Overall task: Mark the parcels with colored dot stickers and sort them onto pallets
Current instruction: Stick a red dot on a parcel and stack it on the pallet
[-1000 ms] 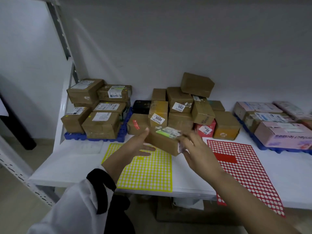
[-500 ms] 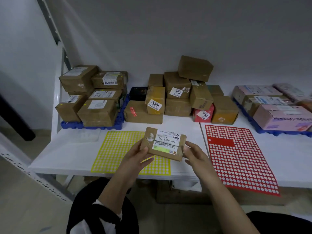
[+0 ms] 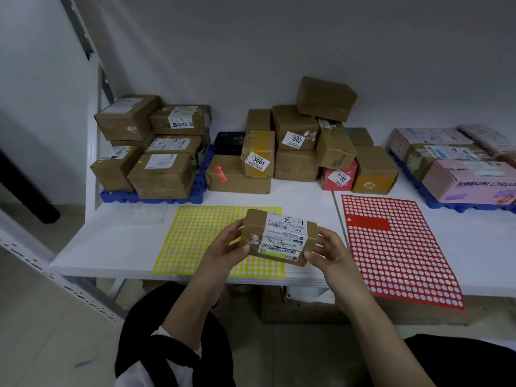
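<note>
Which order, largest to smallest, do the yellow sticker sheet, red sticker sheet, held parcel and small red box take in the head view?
1. red sticker sheet
2. yellow sticker sheet
3. held parcel (nearer the camera, so real size unsure)
4. small red box, partly hidden

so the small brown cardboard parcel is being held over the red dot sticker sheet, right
No: the small brown cardboard parcel is held over the yellow dot sticker sheet, not the red dot sticker sheet, which lies further right, as the head view shows.
</note>
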